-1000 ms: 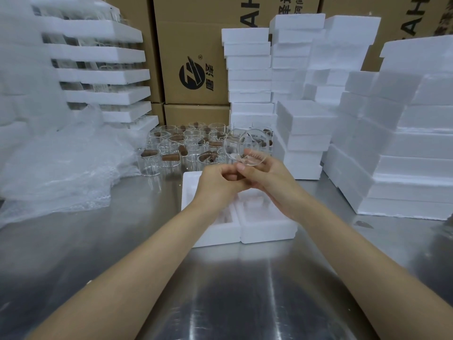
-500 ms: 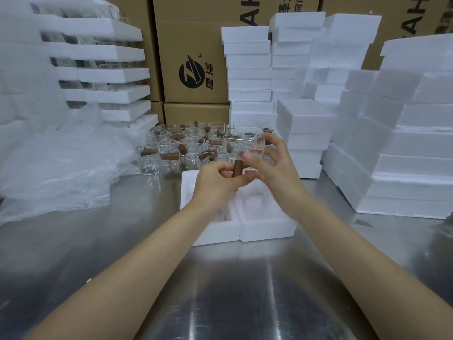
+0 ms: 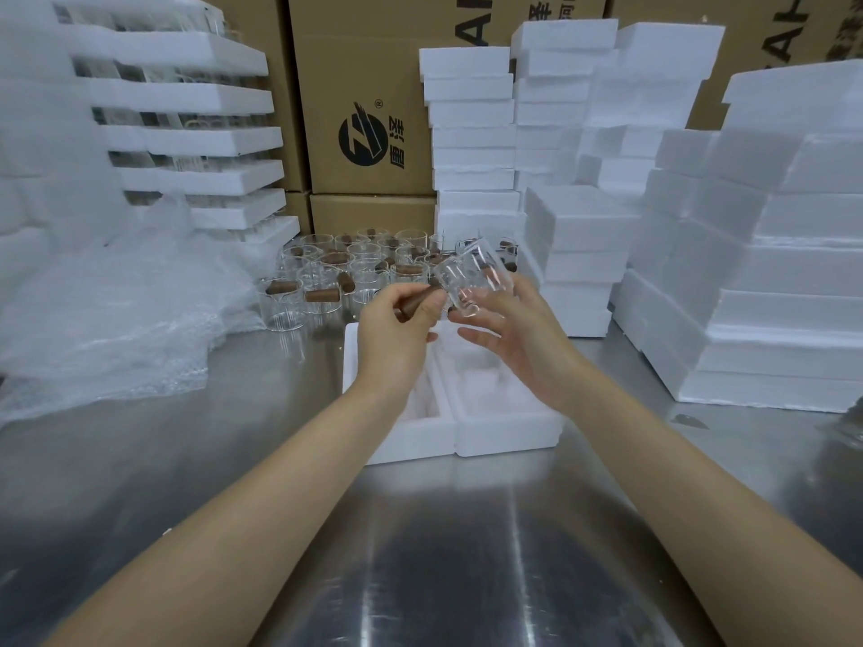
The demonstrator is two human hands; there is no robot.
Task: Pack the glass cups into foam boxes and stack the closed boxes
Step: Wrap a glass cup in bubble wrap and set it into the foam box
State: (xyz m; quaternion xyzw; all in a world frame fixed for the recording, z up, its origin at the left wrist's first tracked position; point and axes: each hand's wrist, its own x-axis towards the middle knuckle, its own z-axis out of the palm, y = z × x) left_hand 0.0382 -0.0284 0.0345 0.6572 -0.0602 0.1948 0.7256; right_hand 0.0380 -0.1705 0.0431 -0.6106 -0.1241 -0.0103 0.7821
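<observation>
Transfer of one clear glass cup with a short brown side handle (image 3: 471, 278) toward the open white foam box (image 3: 509, 436) on the brushed steel table (image 3: 420, 553). The cup hangs tilted in the air, just above the far end of the box. The box's two moulded halves lie side by side and touching, cavities upward. The left hand (image 3: 397, 340) pinches the wooden handle (image 3: 413, 306) between thumb and curled fingers and appears to carry most of the weight. The right hand (image 3: 518, 338) is relaxed, its fingers spread and nearly straight. Its thumb and upper fingertips touch the glass wall as a guide rather than a clamp.

Judged from this pose, the step in hand is seating the cup in a cavity. The cup is best turned by its handle until body and handle line up with the matching recess, which the forearms partly hide. It can then be lowered level, the right fingers steadying the wall without squeezing. Thin glass is likely slippery and brittle, so it should meet foam, not the steel or the unpacked glass cups (image 3: 345, 273) standing close behind. The cup should sit flush before the second half closes over it. The stacks of white foam boxes (image 3: 579, 254) at right suggest where the finished box belongs.
</observation>
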